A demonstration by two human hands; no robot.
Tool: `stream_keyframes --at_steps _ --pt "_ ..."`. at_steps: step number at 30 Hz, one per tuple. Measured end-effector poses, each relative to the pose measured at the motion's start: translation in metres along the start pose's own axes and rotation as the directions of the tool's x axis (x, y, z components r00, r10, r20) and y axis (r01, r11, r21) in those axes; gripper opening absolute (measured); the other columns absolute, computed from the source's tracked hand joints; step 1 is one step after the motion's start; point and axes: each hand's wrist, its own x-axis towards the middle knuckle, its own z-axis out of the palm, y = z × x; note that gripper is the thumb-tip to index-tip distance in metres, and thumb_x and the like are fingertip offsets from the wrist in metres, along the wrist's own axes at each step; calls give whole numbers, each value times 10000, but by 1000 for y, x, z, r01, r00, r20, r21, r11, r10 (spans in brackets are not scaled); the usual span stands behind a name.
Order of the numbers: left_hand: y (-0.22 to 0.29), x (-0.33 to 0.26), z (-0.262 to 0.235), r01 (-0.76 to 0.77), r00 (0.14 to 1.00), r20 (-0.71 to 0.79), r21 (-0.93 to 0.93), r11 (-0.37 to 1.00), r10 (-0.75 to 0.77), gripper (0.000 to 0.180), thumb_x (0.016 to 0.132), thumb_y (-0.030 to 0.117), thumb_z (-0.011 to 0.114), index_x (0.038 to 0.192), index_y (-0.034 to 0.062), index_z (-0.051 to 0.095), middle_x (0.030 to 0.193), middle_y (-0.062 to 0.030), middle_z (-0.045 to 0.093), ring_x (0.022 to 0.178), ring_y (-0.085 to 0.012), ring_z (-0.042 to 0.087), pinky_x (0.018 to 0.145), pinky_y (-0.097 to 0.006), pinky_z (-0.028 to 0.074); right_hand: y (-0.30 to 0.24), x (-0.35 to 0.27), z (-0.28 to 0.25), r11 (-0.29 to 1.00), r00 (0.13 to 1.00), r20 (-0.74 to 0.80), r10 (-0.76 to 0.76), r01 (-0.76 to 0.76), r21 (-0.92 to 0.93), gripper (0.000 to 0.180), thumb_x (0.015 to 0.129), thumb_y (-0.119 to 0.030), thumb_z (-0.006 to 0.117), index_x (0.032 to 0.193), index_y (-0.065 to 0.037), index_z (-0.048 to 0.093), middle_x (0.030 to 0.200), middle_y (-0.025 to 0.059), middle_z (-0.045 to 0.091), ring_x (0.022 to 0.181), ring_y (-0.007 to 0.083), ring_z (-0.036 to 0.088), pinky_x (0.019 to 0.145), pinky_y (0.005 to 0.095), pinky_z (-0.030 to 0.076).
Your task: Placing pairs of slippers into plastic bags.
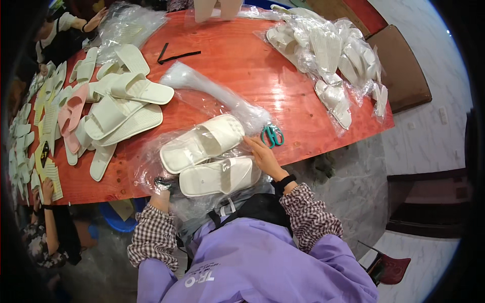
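In front of me a pair of white open-toe slippers lies side by side at the table's near edge: the upper slipper [202, 144] and the lower slipper [220, 177]. Clear plastic film from a bag [146, 164] surrounds their left ends. My right hand [265, 157] has its fingers stretched out against the right end of the upper slipper. My left hand [161, 188] is at the left end of the lower one, behind or inside the film, its fingers hidden. Teal-handled scissors [273, 136] lie just beyond my right hand, beside a long bundle of clear plastic bags [212, 93].
Loose white slippers [124, 108] are heaped at left, with a pink slipper [73, 116] among them. Bagged slippers [323, 50] pile up at far right. A black strip [179, 55] lies on the red table [232, 50]. Other people work along the left side. A blue basin [118, 217] stands below.
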Motion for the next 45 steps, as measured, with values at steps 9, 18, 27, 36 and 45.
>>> stream_keyframes --at_steps 9,18,27,36,45 --pt "50 10 -94 -84 879 -453 161 983 150 202 963 25 468 1082 6 630 1017 -42 634 905 -122 606 770 -289 493 -7 4 -4 965 1000 0 -21 20 -263 527 878 21 519 1388 -112 497 1338 134 552 1123 329 596 869 388 522" --pt "84 -16 -29 -393 917 374 802 449 135 409 813 70 628 1216 20 580 1225 -137 595 1099 -359 561 938 -438 464 -22 16 0 975 996 45 -80 88 -203 589 869 -23 583 1435 -60 425 1472 190 398 1348 373 390 1080 438 361" --pt "71 50 44 -766 608 785 541 347 118 828 799 369 704 1443 -11 349 1542 -193 284 1467 -355 183 1201 -459 162 12 24 19 944 974 173 -144 188 -270 588 963 -281 456 1500 -77 328 1566 173 259 1445 365 230 1164 461 206" --pt "29 69 115 -733 681 669 624 272 299 588 811 419 636 1239 18 612 1315 -187 550 1354 -369 366 1183 -568 111 20 21 26 939 966 249 -67 146 -312 628 960 -326 434 1524 -97 279 1597 157 191 1471 370 160 1173 487 169" --pt "10 21 2 -562 827 459 705 432 326 578 753 262 661 1294 73 586 1349 -169 541 1346 -361 379 1181 -561 136 8 22 34 856 965 256 -59 181 -484 825 858 -564 557 1525 -153 298 1593 190 182 1464 381 175 1152 515 207"
